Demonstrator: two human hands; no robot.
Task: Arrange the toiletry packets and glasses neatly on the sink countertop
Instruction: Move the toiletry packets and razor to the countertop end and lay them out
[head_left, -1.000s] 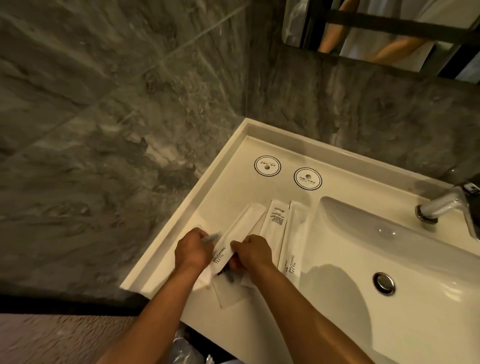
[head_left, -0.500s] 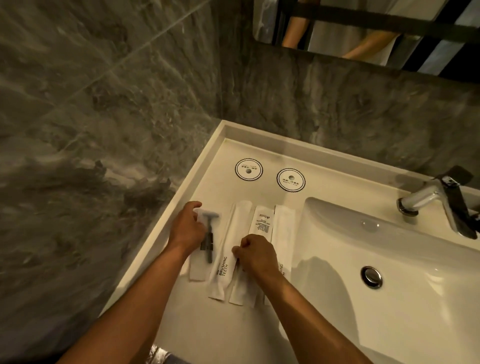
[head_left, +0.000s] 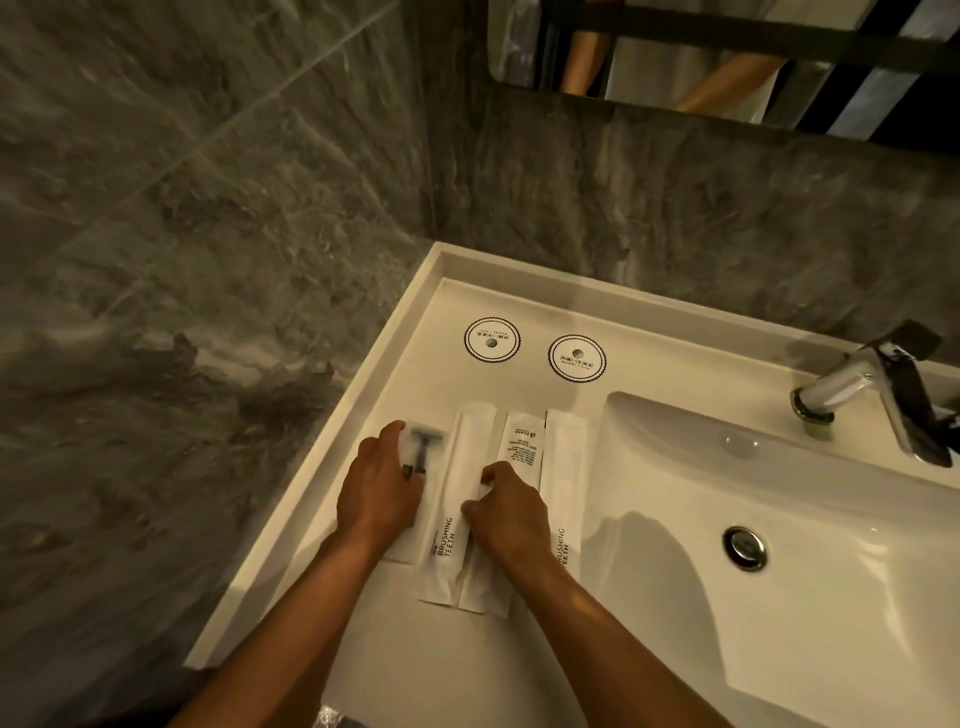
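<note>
Several white toiletry packets lie side by side on the white countertop (head_left: 457, 670) left of the basin. My left hand (head_left: 376, 491) rests flat on the clear razor packet (head_left: 423, 447) at the far left. Beside it lies a toothbrush packet (head_left: 457, 499) printed BRUSHING TEETH. My right hand (head_left: 506, 514) pinches the edge of the printed packet (head_left: 522, 441) in the middle. Another toothbrush packet (head_left: 566, 467) lies nearest the basin, partly under my right wrist. No glasses are in view.
Two round paper coasters (head_left: 491, 340) (head_left: 577, 358) sit behind the packets near the back wall. The basin (head_left: 779, 519) with its drain (head_left: 744, 547) is to the right, the chrome faucet (head_left: 872, 395) at far right. Grey marble walls close the left and back; a mirror hangs above.
The packets went from a loose fan to a parallel row. My left hand laid the razor packet down at the left; my right hand stays on the middle packets.
</note>
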